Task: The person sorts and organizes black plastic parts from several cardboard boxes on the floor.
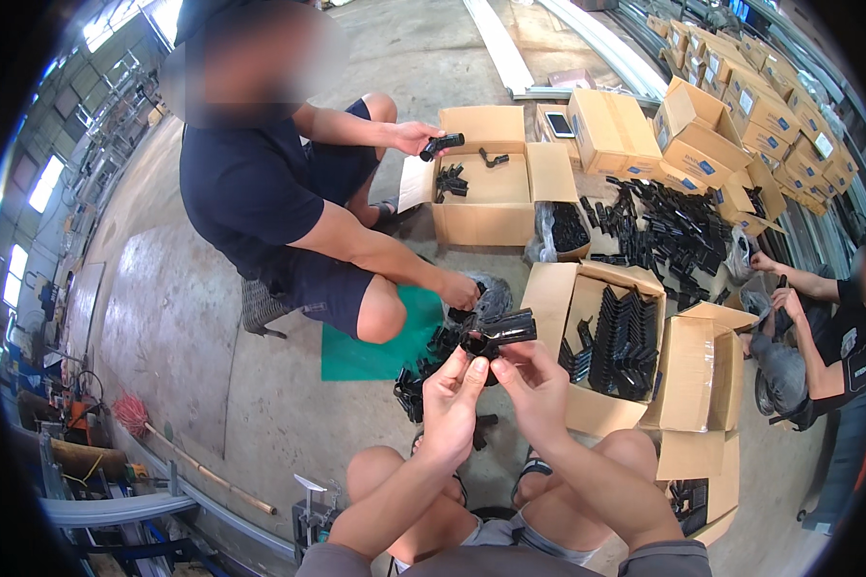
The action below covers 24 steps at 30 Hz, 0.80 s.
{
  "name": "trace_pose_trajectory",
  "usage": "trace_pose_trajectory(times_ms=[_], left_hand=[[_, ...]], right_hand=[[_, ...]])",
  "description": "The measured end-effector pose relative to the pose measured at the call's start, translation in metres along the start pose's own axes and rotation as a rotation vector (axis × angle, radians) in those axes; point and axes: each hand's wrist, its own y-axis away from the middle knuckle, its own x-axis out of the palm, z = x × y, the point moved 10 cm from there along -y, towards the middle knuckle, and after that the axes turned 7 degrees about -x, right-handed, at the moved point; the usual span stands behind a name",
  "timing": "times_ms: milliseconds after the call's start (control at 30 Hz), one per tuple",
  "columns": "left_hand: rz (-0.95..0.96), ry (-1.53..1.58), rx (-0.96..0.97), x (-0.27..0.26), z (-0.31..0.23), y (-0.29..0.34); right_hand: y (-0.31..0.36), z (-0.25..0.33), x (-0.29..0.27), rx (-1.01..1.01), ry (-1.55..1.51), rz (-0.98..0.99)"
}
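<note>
A glossy black tubular fitting [508,329] is held up in front of me, above the floor between my knees. My left hand [450,402] pinches its near end between thumb and fingers. My right hand [535,387] grips it from the other side, its thumb close to the left one. The right fingertips are partly hidden behind the piece. Just beyond and to the left lies a pile of similar black fittings [410,389]. To the right, an open carton [595,412] holds black angled fittings stacked in rows.
At left, a co-worker [250,183] holds a black fitting over another open carton [486,227]. A green mat [356,356] lies beside them. A large heap of fittings [659,226] spreads at far right, near a second co-worker [827,327]. Stacked cartons [765,111] stand behind.
</note>
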Motion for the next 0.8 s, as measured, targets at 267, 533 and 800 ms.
trace_pose_trajectory(times_ms=[267, 533, 800], left_hand=[[0.014, 0.008, 0.041, 0.004, 0.003, -0.001], [0.005, -0.065, -0.039, 0.002, 0.01, -0.003], [0.015, -0.014, 0.019, 0.002, 0.007, -0.003]], right_hand=[[0.001, -0.017, -0.006, 0.131, -0.031, -0.003], [0.002, -0.023, -0.016, 0.189, 0.0, 0.0], [0.005, -0.027, -0.015, 0.21, -0.015, 0.002]])
